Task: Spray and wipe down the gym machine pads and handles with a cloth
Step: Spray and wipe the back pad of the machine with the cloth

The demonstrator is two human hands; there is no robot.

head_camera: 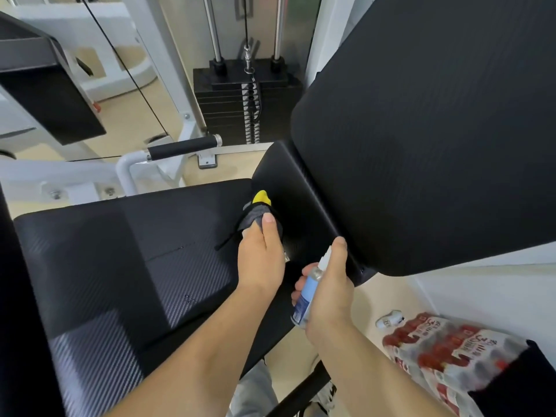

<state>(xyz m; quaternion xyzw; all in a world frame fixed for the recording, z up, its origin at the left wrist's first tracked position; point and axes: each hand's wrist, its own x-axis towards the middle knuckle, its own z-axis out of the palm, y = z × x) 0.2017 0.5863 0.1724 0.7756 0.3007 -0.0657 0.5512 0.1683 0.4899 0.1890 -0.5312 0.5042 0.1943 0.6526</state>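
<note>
Head view: left hand (261, 260) presses cloth (255, 216), right hand (329, 291) grips bottle (307, 296).

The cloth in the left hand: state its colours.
Grey cloth with a yellow patch at its far end, seen in the head view.

The black seat pad (120, 266) of the machine carried a grey and yellow cloth (257, 213) near its back edge, and the left hand (260, 260) pressed on this cloth. Beside the machine, the beige floor (388, 293) carried a wrapped pack of bottles (445, 353) and one small white object (389, 319).
</note>
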